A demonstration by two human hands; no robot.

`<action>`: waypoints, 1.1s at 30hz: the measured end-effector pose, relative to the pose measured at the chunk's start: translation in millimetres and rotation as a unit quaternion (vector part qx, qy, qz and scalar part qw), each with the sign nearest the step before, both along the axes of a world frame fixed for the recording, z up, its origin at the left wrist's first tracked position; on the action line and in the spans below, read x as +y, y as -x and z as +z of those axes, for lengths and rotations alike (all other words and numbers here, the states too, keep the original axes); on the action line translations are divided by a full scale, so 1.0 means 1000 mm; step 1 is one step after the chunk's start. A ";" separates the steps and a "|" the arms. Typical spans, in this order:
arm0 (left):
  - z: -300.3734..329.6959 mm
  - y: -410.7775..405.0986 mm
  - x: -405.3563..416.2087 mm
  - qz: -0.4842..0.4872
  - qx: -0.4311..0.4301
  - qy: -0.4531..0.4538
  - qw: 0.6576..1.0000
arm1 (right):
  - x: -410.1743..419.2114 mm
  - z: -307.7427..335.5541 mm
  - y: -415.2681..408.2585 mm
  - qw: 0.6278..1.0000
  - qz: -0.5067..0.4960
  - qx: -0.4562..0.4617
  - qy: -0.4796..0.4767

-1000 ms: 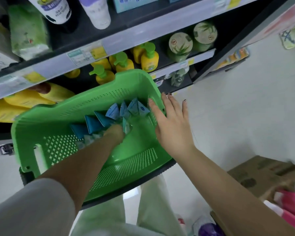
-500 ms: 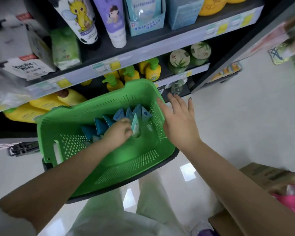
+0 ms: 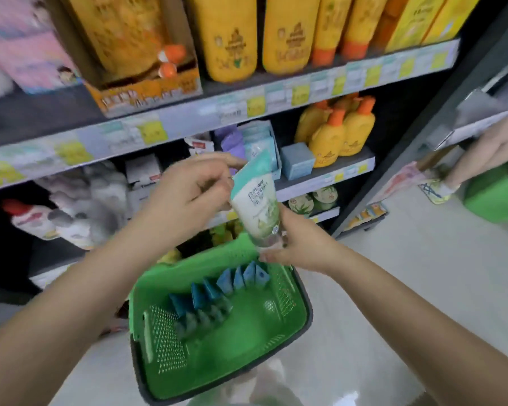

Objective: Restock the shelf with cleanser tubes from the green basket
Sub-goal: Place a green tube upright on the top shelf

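Note:
A cleanser tube (image 3: 257, 202), white with a teal crimped end and a clear cap, is raised above the green basket (image 3: 217, 356), cap down. My left hand (image 3: 192, 190) pinches its teal upper end. My right hand (image 3: 298, 246) holds it at the cap end from below. Several more tubes (image 3: 217, 291) with blue-teal ends stand in a row along the basket's far side. Behind the raised tube, the middle shelf (image 3: 323, 177) carries a box of similar teal tubes (image 3: 260, 145).
Yellow pump bottles (image 3: 339, 133) and a small blue box (image 3: 297, 161) stand on the middle shelf; tall yellow bottles (image 3: 232, 39) fill the shelf above. Another person's hand (image 3: 487, 153) with a second green basket (image 3: 496, 194) is at the right edge. White floor lies to the right.
My left hand lifted one tube out of the basket up to shelf height. My right hand left the basket's rim and took the tube's cap end. The view tilted up.

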State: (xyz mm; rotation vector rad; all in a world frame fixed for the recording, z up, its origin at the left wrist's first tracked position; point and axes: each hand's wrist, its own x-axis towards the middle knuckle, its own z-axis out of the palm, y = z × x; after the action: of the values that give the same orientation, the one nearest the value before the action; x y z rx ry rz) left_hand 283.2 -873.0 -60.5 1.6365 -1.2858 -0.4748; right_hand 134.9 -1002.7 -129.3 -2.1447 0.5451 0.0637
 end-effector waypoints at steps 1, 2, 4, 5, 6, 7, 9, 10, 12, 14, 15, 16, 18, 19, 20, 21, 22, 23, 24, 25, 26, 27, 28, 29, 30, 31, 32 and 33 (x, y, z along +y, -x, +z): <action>0.018 -0.001 -0.001 -0.001 -0.005 0.017 1.000 | 0.000 0.015 -0.003 0.999 -0.020 -0.025 0.000; 0.035 -0.002 -0.002 0.004 -0.009 0.037 0.999 | 0.000 0.029 -0.007 0.998 -0.035 -0.047 0.010; 0.064 -0.002 -0.002 0.042 -0.027 0.093 0.994 | -0.001 0.057 -0.013 0.995 -0.048 -0.085 0.028; 0.075 -0.002 -0.002 0.060 -0.035 0.123 0.990 | -0.001 0.072 -0.015 0.993 -0.053 -0.104 0.030; 0.083 -0.002 -0.001 0.069 -0.029 0.145 0.987 | -0.001 0.085 -0.018 0.990 -0.057 -0.122 0.031; 0.091 -0.001 0.000 0.072 -0.017 0.156 0.985 | 0.000 0.099 -0.021 0.987 -0.061 -0.142 0.036; 0.096 0.002 0.001 0.066 0.021 0.148 0.987 | 0.001 0.120 -0.027 0.980 -0.080 -0.181 0.034; 0.100 0.003 0.002 0.070 0.027 0.144 0.987 | 0.001 0.132 -0.030 0.974 -0.090 -0.203 0.039; 0.110 0.003 0.003 0.085 0.021 0.148 0.985 | 0.004 0.157 -0.035 0.963 -0.101 -0.240 0.061; 0.128 0.001 0.004 0.098 0.002 0.162 0.982 | 0.010 0.184 -0.040 0.953 -0.094 -0.275 0.087; 0.138 -0.001 0.004 0.104 -0.016 0.174 0.979 | 0.013 0.198 -0.043 0.947 -0.088 -0.292 0.099; 0.149 -0.003 0.004 0.113 -0.036 0.186 0.975 | 0.015 0.211 -0.047 0.942 -0.084 -0.305 0.108; 0.175 -0.007 0.007 0.130 -0.074 0.209 0.966 | 0.019 0.235 -0.055 0.934 -0.082 -0.326 0.119; 0.190 -0.010 0.008 0.135 -0.091 0.221 0.962 | 0.020 0.249 -0.060 0.929 -0.082 -0.338 0.127; 0.205 -0.013 0.009 0.138 -0.105 0.233 0.957 | 0.022 0.264 -0.065 0.923 -0.081 -0.351 0.135; 0.221 -0.017 0.011 0.141 -0.116 0.241 0.953 | 0.023 0.280 -0.070 0.917 -0.081 -0.363 0.141; 0.237 -0.021 0.012 0.144 -0.127 0.247 0.950 | 0.025 0.297 -0.075 0.913 -0.080 -0.373 0.146; 0.254 -0.025 0.012 0.147 -0.142 0.254 0.945 | 0.028 0.314 -0.080 0.909 -0.078 -0.381 0.150; 0.270 -0.030 0.013 0.153 -0.159 0.260 0.940 | 0.029 0.330 -0.086 0.905 -0.073 -0.390 0.155; 0.285 -0.035 0.013 0.162 -0.178 0.269 0.933 | 0.031 0.345 -0.093 0.900 -0.069 -0.400 0.161; 0.300 -0.039 0.013 0.173 -0.196 0.277 0.924 | 0.033 0.360 -0.100 0.894 -0.068 -0.410 0.169; 0.314 -0.044 0.013 0.187 -0.215 0.285 0.915 | 0.035 0.373 -0.108 0.887 -0.073 -0.417 0.183; 0.326 -0.049 0.013 0.204 -0.231 0.289 0.907 | 0.036 0.386 -0.117 0.882 -0.078 -0.421 0.197; 0.337 -0.055 0.012 0.223 -0.244 0.288 0.899 | 0.038 0.398 -0.125 0.878 -0.081 -0.426 0.201; 0.346 -0.061 0.011 0.241 -0.252 0.285 0.893 | 0.039 0.407 -0.134 0.876 -0.082 -0.430 0.201; 0.354 -0.067 0.011 0.256 -0.259 0.281 0.888 | 0.040 0.414 -0.144 0.876 -0.082 -0.430 0.203; 0.359 -0.072 0.010 0.267 -0.266 0.274 0.885 | 0.040 0.419 -0.153 0.877 -0.084 -0.428 0.203; 0.364 -0.078 0.009 0.277 -0.272 0.265 0.883 | 0.041 0.422 -0.161 0.878 -0.084 -0.428 0.198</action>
State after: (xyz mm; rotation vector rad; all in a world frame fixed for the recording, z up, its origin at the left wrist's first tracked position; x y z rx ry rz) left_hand 360.8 -863.7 303.3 1.5952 -1.1113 0.6820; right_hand 295.9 -961.9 292.5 -2.2143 0.2104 -1.1298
